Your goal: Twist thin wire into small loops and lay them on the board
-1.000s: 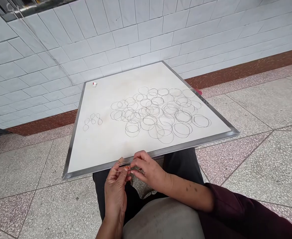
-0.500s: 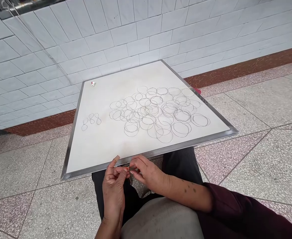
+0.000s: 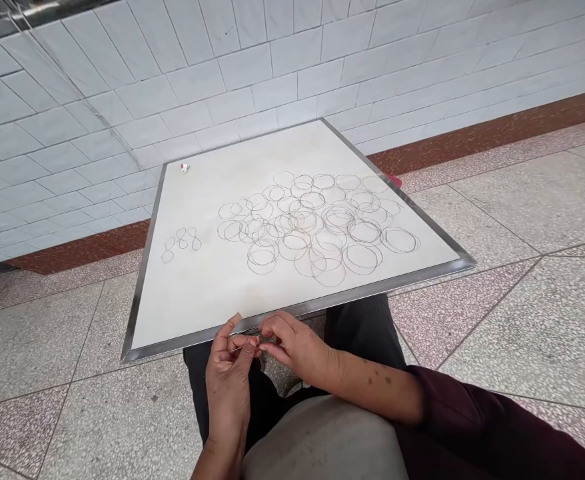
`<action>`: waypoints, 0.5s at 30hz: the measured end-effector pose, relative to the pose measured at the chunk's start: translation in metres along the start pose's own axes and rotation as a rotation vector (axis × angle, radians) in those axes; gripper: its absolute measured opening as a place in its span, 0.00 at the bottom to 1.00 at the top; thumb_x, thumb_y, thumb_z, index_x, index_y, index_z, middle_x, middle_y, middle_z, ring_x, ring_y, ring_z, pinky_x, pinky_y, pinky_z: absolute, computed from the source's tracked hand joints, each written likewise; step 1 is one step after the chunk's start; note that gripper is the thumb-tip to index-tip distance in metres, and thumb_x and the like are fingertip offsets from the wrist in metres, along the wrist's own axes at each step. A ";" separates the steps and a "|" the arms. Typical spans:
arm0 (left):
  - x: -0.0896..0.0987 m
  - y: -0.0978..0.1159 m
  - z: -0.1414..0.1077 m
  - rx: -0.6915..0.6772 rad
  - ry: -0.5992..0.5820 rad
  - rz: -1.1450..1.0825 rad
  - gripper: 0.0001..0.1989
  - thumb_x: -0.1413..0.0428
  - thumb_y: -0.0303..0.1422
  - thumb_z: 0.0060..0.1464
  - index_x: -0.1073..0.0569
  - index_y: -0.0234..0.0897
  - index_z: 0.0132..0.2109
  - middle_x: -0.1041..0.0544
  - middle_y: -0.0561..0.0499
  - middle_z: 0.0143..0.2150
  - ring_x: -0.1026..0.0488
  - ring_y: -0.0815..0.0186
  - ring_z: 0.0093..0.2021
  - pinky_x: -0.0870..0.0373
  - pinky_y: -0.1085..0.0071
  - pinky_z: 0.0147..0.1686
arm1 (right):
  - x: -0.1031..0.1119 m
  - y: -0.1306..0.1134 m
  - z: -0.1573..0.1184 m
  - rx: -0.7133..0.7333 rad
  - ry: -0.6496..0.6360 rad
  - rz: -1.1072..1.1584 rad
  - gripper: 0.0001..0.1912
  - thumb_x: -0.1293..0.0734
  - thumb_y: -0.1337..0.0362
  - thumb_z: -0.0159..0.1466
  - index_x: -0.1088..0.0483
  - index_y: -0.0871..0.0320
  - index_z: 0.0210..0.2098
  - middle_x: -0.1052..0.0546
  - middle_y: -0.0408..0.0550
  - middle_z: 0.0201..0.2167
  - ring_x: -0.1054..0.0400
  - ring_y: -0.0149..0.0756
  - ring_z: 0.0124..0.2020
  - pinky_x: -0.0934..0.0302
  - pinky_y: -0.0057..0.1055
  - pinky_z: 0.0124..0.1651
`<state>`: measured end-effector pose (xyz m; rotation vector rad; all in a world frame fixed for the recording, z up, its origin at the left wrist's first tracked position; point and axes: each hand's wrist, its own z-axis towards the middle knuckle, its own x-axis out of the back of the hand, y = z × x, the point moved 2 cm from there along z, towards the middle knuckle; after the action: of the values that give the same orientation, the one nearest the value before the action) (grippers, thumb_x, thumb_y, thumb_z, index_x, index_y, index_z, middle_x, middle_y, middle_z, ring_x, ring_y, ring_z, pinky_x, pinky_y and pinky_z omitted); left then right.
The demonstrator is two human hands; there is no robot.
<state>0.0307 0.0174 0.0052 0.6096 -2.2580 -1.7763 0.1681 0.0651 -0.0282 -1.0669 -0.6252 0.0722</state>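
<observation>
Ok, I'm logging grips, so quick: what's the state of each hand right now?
Left hand: closed, pinching a thin wire.
Right hand: curled in beside the left; whether it grips the wire cannot be told.

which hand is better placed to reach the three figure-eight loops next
Left, likely: the left hand is nearer the figure-eight loops on the table; the right hand sits farther off. Both look occupied.

white tiled wall (image 3: 297, 53) | red-brown baseboard (image 3: 472, 143) | thin cables (image 3: 97, 115) upper left | speckled grey floor (image 3: 512, 333), pinkish bands (image 3: 487, 310) | white table (image 3: 187, 293), metal rim (image 3: 362, 293)
</observation>
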 end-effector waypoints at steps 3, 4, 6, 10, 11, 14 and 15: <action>0.000 -0.001 0.000 -0.001 -0.012 -0.016 0.26 0.35 0.33 0.50 0.28 0.41 0.56 0.24 0.57 0.28 0.28 0.71 0.30 0.31 0.73 0.39 | 0.002 -0.002 -0.001 -0.004 -0.001 0.027 0.07 0.36 0.69 0.66 0.36 0.54 0.43 0.28 0.50 0.42 0.31 0.37 0.39 0.31 0.37 0.44; 0.000 -0.001 0.000 0.000 -0.010 -0.017 0.26 0.35 0.33 0.50 0.28 0.41 0.56 0.24 0.57 0.28 0.28 0.71 0.30 0.31 0.73 0.39 | 0.003 -0.003 -0.001 0.000 -0.001 0.033 0.06 0.36 0.69 0.67 0.36 0.54 0.43 0.28 0.50 0.42 0.31 0.38 0.40 0.31 0.37 0.44; 0.000 -0.002 0.000 0.003 -0.003 -0.011 0.26 0.35 0.33 0.49 0.28 0.42 0.56 0.24 0.58 0.28 0.28 0.71 0.30 0.31 0.73 0.39 | 0.003 -0.005 -0.001 0.006 -0.006 0.033 0.04 0.38 0.68 0.68 0.35 0.54 0.42 0.27 0.50 0.41 0.31 0.38 0.40 0.31 0.37 0.44; 0.000 0.002 0.001 -0.004 -0.027 0.014 0.27 0.34 0.34 0.48 0.28 0.42 0.56 0.24 0.58 0.28 0.29 0.70 0.29 0.31 0.72 0.39 | 0.003 -0.003 -0.003 -0.047 0.000 0.016 0.05 0.37 0.67 0.68 0.35 0.55 0.43 0.27 0.50 0.39 0.30 0.40 0.39 0.31 0.38 0.42; 0.000 0.003 0.002 -0.002 -0.039 0.029 0.28 0.34 0.34 0.47 0.28 0.42 0.56 0.25 0.58 0.27 0.29 0.70 0.29 0.31 0.72 0.39 | 0.002 -0.001 -0.004 -0.070 0.005 0.022 0.07 0.36 0.66 0.67 0.35 0.55 0.45 0.27 0.51 0.40 0.29 0.40 0.39 0.30 0.38 0.41; 0.001 0.007 0.003 0.030 -0.074 0.082 0.30 0.33 0.35 0.45 0.28 0.40 0.56 0.26 0.58 0.25 0.30 0.69 0.27 0.30 0.71 0.37 | 0.001 0.003 -0.007 -0.090 0.007 0.049 0.11 0.34 0.65 0.66 0.35 0.54 0.48 0.27 0.51 0.42 0.28 0.40 0.39 0.29 0.39 0.42; 0.001 0.008 0.003 0.039 -0.089 0.098 0.30 0.33 0.35 0.44 0.27 0.39 0.56 0.26 0.58 0.25 0.30 0.69 0.27 0.30 0.71 0.36 | 0.000 0.003 -0.008 -0.081 0.008 0.052 0.12 0.34 0.66 0.66 0.35 0.54 0.49 0.27 0.51 0.42 0.28 0.40 0.39 0.29 0.40 0.42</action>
<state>0.0269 0.0217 0.0122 0.4275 -2.3422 -1.7495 0.1732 0.0606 -0.0335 -1.1616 -0.5976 0.0887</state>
